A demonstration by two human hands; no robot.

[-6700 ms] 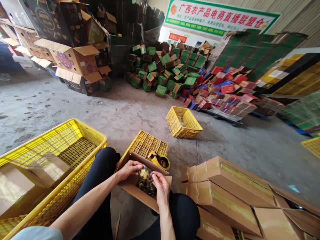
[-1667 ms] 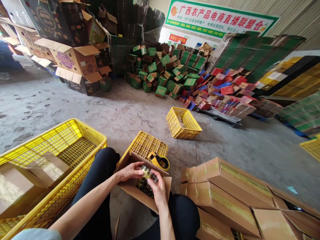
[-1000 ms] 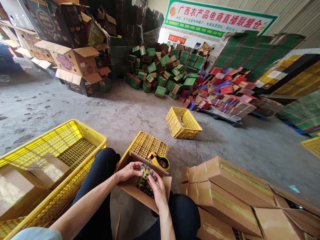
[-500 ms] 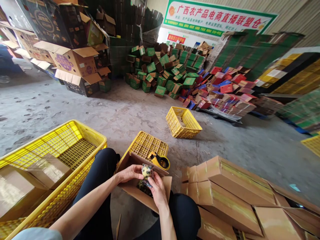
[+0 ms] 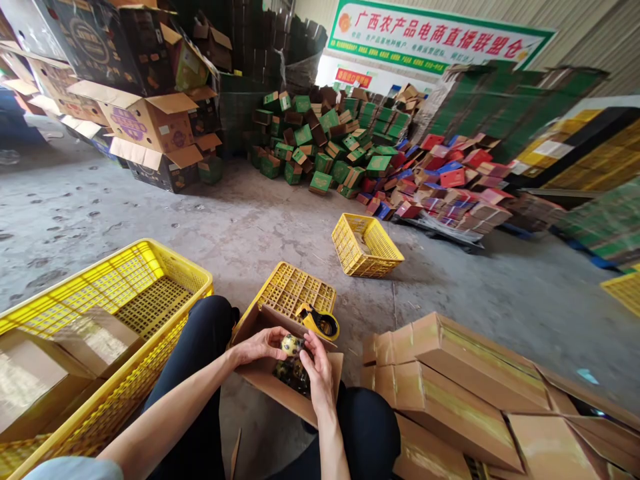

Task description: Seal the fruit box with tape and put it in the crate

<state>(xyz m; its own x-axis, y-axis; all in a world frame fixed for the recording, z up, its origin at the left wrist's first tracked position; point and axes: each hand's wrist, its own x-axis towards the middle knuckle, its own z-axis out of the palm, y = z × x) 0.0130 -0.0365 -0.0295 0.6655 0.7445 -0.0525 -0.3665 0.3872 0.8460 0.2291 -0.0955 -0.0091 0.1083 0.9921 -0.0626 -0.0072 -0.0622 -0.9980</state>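
A small round yellow fruit-like piece with dark spots, in clear glossy plastic, is held up between my two hands over an open cardboard box. My left hand pinches its left side between thumb and fingers. On the other side, my right hand curls its fingers and thumb around the right edge of the wrapping. More dark, shiny wrapped pieces lie inside the box, partly covered by my hands. A yellow and black tape dispenser rests just beyond the box.
The tape dispenser lies on an upturned yellow crate. A large yellow crate with cardboard boxes stands left, a smaller yellow crate ahead. Closed cartons are stacked at right. Green boxes and red boxes are heaped behind.
The wrapped yellow piece has turned and tipped lower between my hands, its plastic drawn closer around it. My right fingers have shifted up along its right side.
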